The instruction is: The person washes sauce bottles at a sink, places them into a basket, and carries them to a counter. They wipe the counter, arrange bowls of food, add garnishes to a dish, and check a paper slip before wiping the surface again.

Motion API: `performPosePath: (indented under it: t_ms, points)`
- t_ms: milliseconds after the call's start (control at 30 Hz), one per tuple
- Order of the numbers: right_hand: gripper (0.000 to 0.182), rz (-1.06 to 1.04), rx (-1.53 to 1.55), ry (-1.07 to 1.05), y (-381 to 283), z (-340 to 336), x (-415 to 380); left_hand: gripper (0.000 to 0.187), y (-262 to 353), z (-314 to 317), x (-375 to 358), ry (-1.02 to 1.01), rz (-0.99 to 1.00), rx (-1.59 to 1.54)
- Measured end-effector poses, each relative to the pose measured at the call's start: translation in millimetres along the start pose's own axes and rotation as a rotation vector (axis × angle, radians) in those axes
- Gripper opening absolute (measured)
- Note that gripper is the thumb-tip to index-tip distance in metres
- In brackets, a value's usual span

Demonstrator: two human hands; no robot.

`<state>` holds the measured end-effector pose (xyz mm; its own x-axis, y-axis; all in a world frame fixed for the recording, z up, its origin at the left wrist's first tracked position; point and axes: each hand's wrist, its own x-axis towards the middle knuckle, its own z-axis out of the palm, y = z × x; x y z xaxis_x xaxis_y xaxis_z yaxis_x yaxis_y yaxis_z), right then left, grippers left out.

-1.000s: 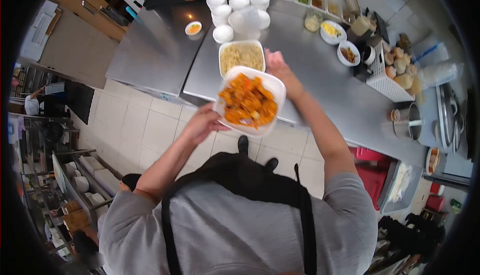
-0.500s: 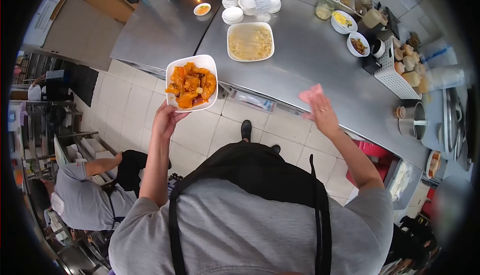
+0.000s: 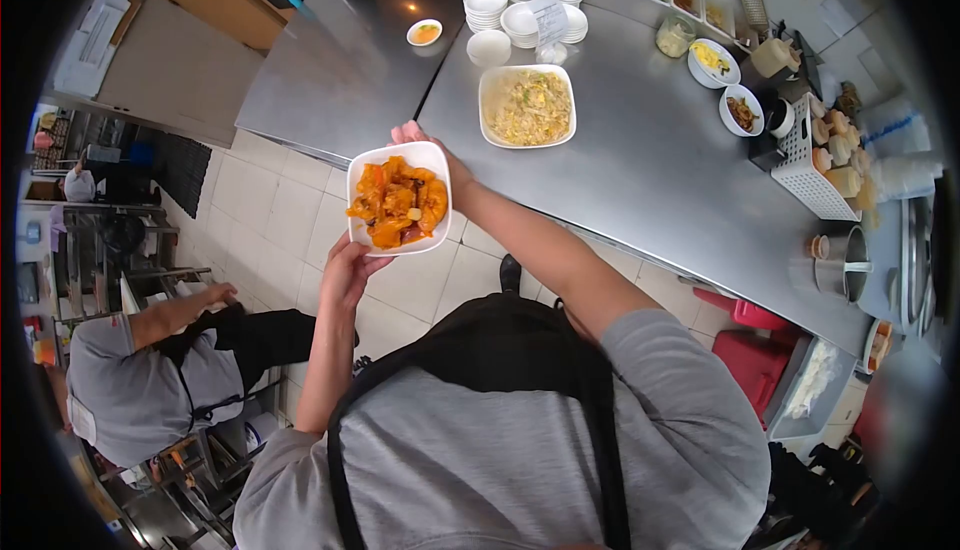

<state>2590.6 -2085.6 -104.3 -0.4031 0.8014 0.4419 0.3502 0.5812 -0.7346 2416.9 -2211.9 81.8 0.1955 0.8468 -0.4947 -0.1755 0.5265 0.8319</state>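
Note:
My left hand [image 3: 347, 275] grips the near edge of a white square bowl [image 3: 436, 162] and holds it up off the counter's front edge. Orange, sauce-coated food [image 3: 398, 200] fills the bowl. At the bowl's far rim is my right hand [image 3: 412, 134], its arm reaching across my front. Part of this hand is hidden behind the bowl; something pink at its fingertips looks like the cloth seen earlier. A second white square bowl, holding fried rice [image 3: 530, 108], stands on the steel counter [image 3: 640, 140] beyond.
Stacked small white dishes [image 3: 487, 5] and a sauce dish [image 3: 425, 33] stand farther back. Right lie two side-dish bowls [image 3: 741, 110], a white basket of bottles [image 3: 800, 165] and a metal pot [image 3: 842, 268]. A co-worker [image 3: 160, 380] is at the left by shelving.
My right hand has swung left from above the counter to the far rim of the held bowl. My left hand keeps its hold on that bowl. The co-worker has shifted posture.

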Motion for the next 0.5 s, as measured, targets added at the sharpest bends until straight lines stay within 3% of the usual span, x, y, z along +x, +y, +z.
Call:
performPosePath:
  t_ms: [33, 67, 133, 167, 267, 367, 433, 500]
  points:
    - [0.038, -0.041, 0.161, 0.013, 0, 0, -1, 0.046, 3, 4, 2, 0.001, 0.006, 0.002]
    - [0.036, 0.106, 0.514, 0.045, -24, -21, -20, 0.044, 5, 11, 6, -0.020, 0.001, 0.014]
    - [0.033, 0.356, 0.429, -0.012, -80, -72, -59, 0.040, 7, 27, 12, -0.072, 0.006, 0.019]
    - [0.031, 0.438, -0.017, -0.092, -103, -97, -79, 0.040, 6, 34, 15, -0.082, 0.013, 0.014]
    - [0.032, 0.344, -0.153, -0.127, -124, -135, -146, 0.037, 3, 55, 23, -0.229, 0.003, 0.025]
    - [0.036, 0.388, -0.497, -0.090, -154, -172, -215, 0.036, -4, 89, 26, -0.346, 0.001, 0.043]
    - [0.035, 0.749, -0.076, 0.187, -183, -203, -247, 0.034, -12, 115, 28, -0.419, -0.054, 0.097]
    - [0.038, 0.664, 0.402, 0.715, -182, -218, -284, 0.035, -18, 159, 16, -0.498, -0.101, 0.136]
